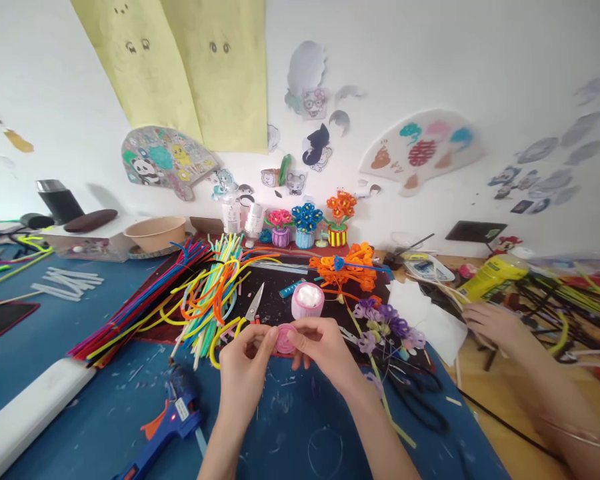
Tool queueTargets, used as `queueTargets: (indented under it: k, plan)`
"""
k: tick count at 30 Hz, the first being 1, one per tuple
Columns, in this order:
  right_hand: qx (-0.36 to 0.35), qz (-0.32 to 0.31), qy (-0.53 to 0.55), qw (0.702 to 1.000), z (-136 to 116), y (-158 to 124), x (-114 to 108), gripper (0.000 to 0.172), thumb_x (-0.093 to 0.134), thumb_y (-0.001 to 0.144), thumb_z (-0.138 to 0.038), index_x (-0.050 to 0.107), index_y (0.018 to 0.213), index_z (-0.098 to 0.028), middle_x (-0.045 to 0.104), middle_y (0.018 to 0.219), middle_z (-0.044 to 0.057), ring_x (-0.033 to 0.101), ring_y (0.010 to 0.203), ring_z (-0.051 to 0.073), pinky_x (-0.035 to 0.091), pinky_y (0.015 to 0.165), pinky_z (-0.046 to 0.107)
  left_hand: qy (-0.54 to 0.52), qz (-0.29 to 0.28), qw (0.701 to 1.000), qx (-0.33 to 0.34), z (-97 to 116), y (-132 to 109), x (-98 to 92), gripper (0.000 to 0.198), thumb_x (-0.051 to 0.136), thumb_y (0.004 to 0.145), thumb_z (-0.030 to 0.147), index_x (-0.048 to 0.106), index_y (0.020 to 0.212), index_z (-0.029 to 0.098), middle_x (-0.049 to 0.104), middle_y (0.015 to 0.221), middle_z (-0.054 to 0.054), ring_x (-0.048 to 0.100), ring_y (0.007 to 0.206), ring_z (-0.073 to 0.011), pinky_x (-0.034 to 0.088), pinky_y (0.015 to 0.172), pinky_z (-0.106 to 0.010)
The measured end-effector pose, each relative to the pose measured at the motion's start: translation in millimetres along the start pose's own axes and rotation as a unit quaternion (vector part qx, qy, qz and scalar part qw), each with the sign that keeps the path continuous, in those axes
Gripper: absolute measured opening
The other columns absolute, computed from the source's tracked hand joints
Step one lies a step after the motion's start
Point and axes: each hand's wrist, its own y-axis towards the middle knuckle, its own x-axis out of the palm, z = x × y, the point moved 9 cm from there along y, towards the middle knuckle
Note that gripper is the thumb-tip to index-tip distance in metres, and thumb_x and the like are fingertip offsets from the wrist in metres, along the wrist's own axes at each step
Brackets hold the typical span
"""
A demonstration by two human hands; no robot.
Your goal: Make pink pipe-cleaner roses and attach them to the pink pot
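Observation:
Between my two hands is a pink coiled disc (285, 339), its spiral facing me. My left hand (247, 357) pinches the disc's left edge between thumb and fingers. On the other side, my right hand (325, 350) grips its right edge, thumb on the front. Just beyond my hands stands a small pink pot (308, 301) with white filling in its top. Scissors (254, 305) with orange-red handles lie beyond my left hand, blades pointing away. Bundled coloured pipe cleaners (220, 287) are spread to the left.
A blue glue gun (180, 413) lies at front left, near a long white box (35, 417). Potted pipe-cleaner flowers (307, 220) line the wall. Purple flowers (387, 323) and orange ones (353, 267) lie to the right. Another person's hand (495, 327) reaches in at the right.

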Motion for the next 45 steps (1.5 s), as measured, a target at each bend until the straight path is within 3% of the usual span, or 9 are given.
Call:
queueTargets:
  k: [4,10,16,20,32,37,39,42,45]
  plan:
    - [-0.010,0.036,0.003,0.999,1.1,1.1,-0.1,0.045,0.080,0.072,-0.054,0.076,0.097,-0.017,0.067,0.061,0.001,0.061,0.045,0.014,0.042,0.041,0.022,0.008,0.031,0.999,0.010,4.7,-4.5,-7.5,0.026,0.072,0.079,0.041,0.071,0.073,0.016,0.068,0.061,-0.002,0.059,0.057,-0.0147,0.046,0.053,-0.022]
    - [-0.040,0.049,-0.021,0.998,-2.2,-1.3,4.2,0.034,0.080,0.073,-0.048,0.078,0.089,-0.018,0.067,0.059,0.001,0.061,0.048,0.015,0.048,0.046,0.024,0.002,0.059,0.998,0.014,6.8,-10.7,-14.8,0.026,0.071,0.079,0.042,0.071,0.072,0.016,0.068,0.061,-0.002,0.061,0.056,-0.0153,0.047,0.053,-0.022]
    - [-0.075,0.053,-0.080,0.993,-4.8,-3.4,8.0,0.033,0.077,0.077,-0.044,0.080,0.102,-0.022,0.077,0.076,0.005,0.067,0.060,0.020,0.058,0.059,0.031,-0.009,0.062,0.998,0.010,4.3,-13.9,-18.8,0.027,0.073,0.078,0.042,0.072,0.074,0.016,0.069,0.061,-0.003,0.063,0.057,-0.0161,0.050,0.055,-0.023]
    - [-0.072,0.051,-0.059,0.994,-2.6,-3.3,9.8,0.031,0.077,0.078,-0.044,0.081,0.100,-0.022,0.079,0.086,0.006,0.071,0.067,0.022,0.060,0.062,0.033,-0.017,0.060,0.998,0.002,-0.3,-14.0,-20.2,0.029,0.072,0.078,0.044,0.073,0.076,0.015,0.069,0.060,-0.003,0.064,0.057,-0.0166,0.050,0.054,-0.023]
    - [-0.020,0.008,-0.011,1.000,12.4,1.6,16.1,0.041,0.078,0.074,-0.054,0.078,0.082,-0.014,0.071,0.062,0.005,0.060,0.047,0.014,0.045,0.046,0.024,0.035,0.030,0.999,0.007,1.0,-17.2,-19.2,0.031,0.069,0.079,0.047,0.073,0.075,0.016,0.069,0.061,-0.003,0.062,0.056,-0.0175,0.047,0.050,-0.024]
    - [-0.009,0.010,0.017,1.000,12.8,0.3,16.9,0.044,0.080,0.070,-0.056,0.076,0.079,-0.013,0.069,0.056,0.003,0.063,0.049,0.016,0.050,0.050,0.026,0.098,0.030,0.995,0.007,3.3,-21.6,-33.9,0.032,0.061,0.083,0.048,0.074,0.084,0.019,0.073,0.069,-0.005,0.064,0.059,-0.0208,0.049,0.057,-0.030]
    - [-0.008,0.011,0.028,1.000,12.1,0.0,17.0,0.044,0.081,0.070,-0.056,0.075,0.078,-0.013,0.069,0.056,0.003,0.065,0.049,0.016,0.051,0.050,0.027,0.203,0.060,0.977,0.033,13.4,-30.7,-57.0,0.032,0.060,0.082,0.048,0.074,0.091,0.020,0.077,0.087,-0.008,0.070,0.076,-0.0265,0.052,0.073,-0.036]
    - [-0.010,0.012,0.045,0.999,9.6,-0.8,18.2,0.043,0.080,0.071,-0.054,0.073,0.080,-0.013,0.070,0.060,0.004,0.068,0.052,0.017,0.053,0.051,0.026,0.416,0.093,0.900,0.097,26.5,-54.7,-97.1,0.044,0.047,0.087,0.054,0.072,0.101,0.021,0.075,0.102,-0.011,0.069,0.094,-0.0337,0.051,0.084,-0.045]
    - [-0.013,0.009,0.058,0.998,6.3,-2.4,21.6,0.039,0.079,0.074,-0.052,0.071,0.081,-0.014,0.071,0.064,0.004,0.070,0.054,0.018,0.054,0.051,0.026,0.548,0.053,0.828,0.109,5.5,-78.2,-127.7,0.057,0.041,0.087,0.057,0.069,0.111,0.015,0.072,0.110,-0.016,0.066,0.096,-0.0382,0.050,0.083,-0.051]
